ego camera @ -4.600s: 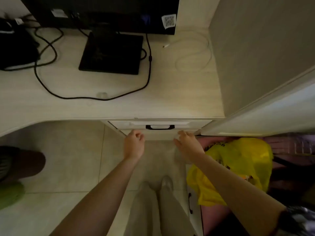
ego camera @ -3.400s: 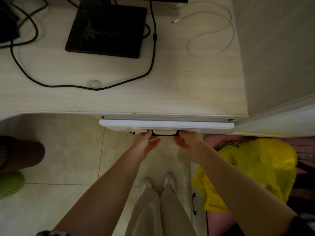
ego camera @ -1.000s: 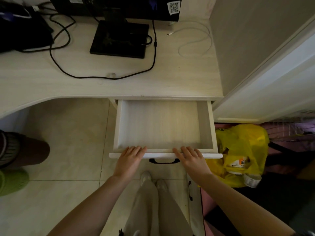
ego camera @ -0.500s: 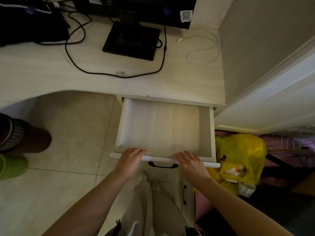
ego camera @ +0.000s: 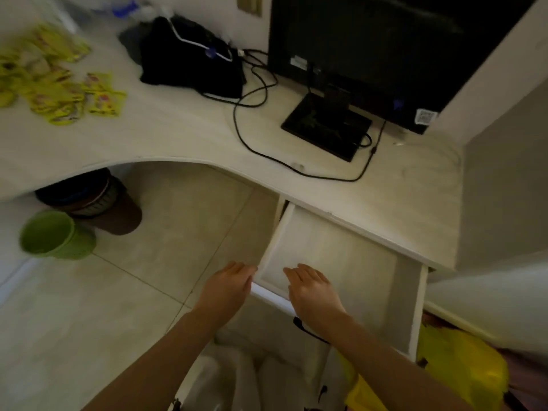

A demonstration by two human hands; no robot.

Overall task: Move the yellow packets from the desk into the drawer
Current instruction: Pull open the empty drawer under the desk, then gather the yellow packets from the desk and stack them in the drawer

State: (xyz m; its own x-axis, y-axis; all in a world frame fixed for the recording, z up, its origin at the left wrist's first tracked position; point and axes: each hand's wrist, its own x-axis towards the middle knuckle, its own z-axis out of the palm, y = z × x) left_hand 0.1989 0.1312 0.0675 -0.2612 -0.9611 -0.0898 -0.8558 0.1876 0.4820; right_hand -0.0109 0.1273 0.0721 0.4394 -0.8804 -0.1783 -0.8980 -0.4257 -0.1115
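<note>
Several yellow packets [ego camera: 56, 84] lie scattered on the far left of the pale desk [ego camera: 184, 129]. The white drawer [ego camera: 347, 271] under the desk's right part stands pulled out and holds nothing. My left hand [ego camera: 226, 289] hovers by the drawer's near left corner, fingers apart, holding nothing. My right hand [ego camera: 311, 289] floats over the drawer's front edge, also with fingers apart and nothing in it.
A black monitor [ego camera: 370, 51] on its stand, a black bag [ego camera: 189, 60] and cables sit on the desk. A green bin [ego camera: 53, 235] and a brown bin [ego camera: 100, 203] stand on the tiled floor under the desk. A yellow plastic bag [ego camera: 462, 369] lies right of the drawer.
The drawer went from shut to pulled fully out. Both hands have left its front edge and now hover free. The view has swung left, bringing the yellow packets into sight.
</note>
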